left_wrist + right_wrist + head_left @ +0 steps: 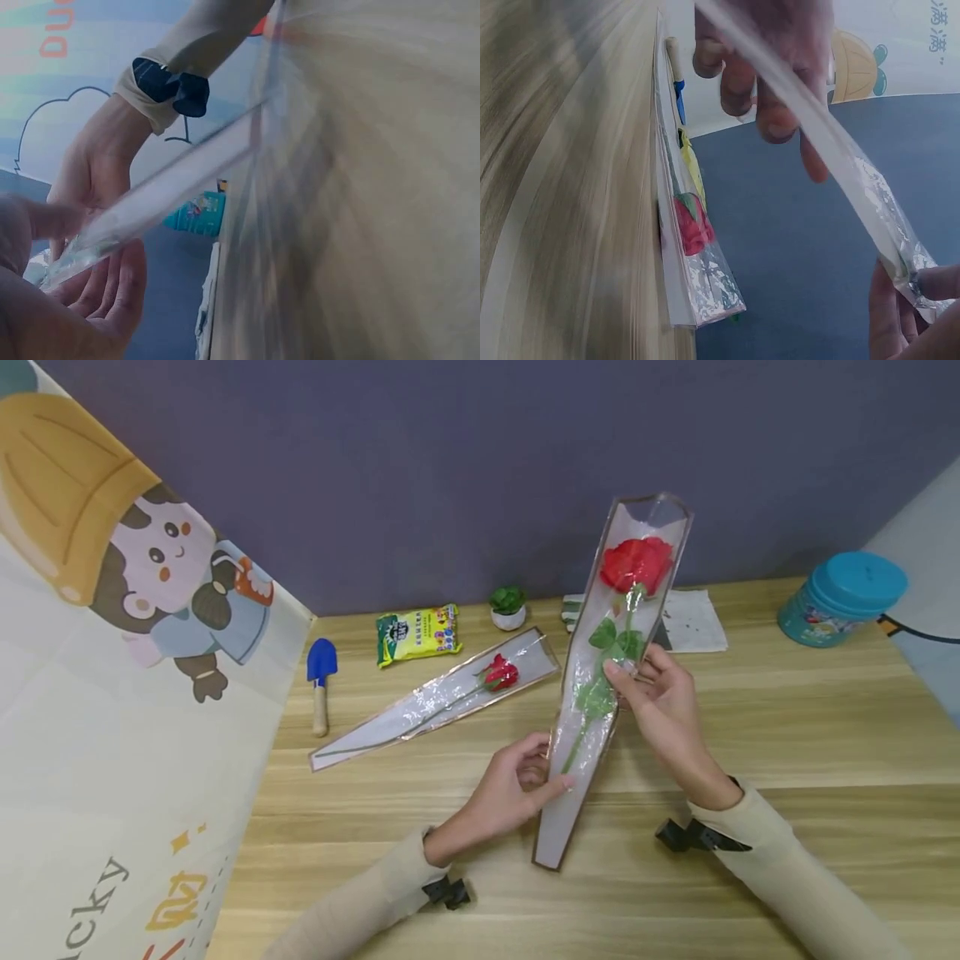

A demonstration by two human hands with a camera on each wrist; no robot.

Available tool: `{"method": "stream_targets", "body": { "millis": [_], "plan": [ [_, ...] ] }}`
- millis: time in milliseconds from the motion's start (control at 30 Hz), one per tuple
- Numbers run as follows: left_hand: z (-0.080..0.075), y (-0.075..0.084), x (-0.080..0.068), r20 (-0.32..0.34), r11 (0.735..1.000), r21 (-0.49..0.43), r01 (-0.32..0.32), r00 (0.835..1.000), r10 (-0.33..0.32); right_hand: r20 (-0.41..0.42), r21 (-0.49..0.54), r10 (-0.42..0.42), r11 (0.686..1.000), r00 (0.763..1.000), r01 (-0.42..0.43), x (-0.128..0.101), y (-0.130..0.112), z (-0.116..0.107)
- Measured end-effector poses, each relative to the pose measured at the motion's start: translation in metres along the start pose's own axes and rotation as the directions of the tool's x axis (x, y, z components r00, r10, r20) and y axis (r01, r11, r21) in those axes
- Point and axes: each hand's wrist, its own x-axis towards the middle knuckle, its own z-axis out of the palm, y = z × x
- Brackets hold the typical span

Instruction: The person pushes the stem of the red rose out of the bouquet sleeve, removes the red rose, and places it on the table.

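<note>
Pale wood-grain table [787, 718] stretches before me, backed by a flat blue-grey wall [420, 468], with a cartoon-printed cloth [112, 693] hanging at the left.

I hold a sleeved rose [611, 668] tilted up off the table, its narrow tail near me and its wide mouth far and slightly right. My left hand [517, 785] pinches the sleeve's left edge low down, thumb on the front and curled fingers behind, just beside the bare green stem. My right hand [660, 693] grips the right edge higher up, its fingertips [615, 670] pressing the crinkly film over the green leaves, below the red bloom [636, 564]. The sleeve is a long tapering wedge: glossy clear plastic over a white backing, rimmed in thin copper-coloured trim. In the right wrist view it shows edge-on as a slim, shiny strip between both hands.

A second sleeved rose [442, 697] lies flat on the table to the left, well apart from my hands. Beyond it sit a small blue trowel with a wooden handle [321, 681], a yellow-green snack packet [418, 633] and a tiny potted plant [507, 607]. At the far right stands a round teal tin [840, 597].
</note>
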Motion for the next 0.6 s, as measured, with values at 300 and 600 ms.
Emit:
{"method": "stream_targets", "body": {
  "millis": [300,600],
  "plan": [
    [-0.0011,0.0010,0.0091,-0.006,0.997,-0.070,0.025,1.000,-0.026,0.005,-0.011,0.011,1.000,1.000,-0.011,0.0011,-0.0021,-0.0006],
    [-0.0009,0.0039,0.0106,0.005,0.999,-0.042,0.034,0.999,-0.034,0.029,-0.029,0.014,0.999,0.999,-0.013,0.0013,-0.0046,-0.0015]
  ]
}}
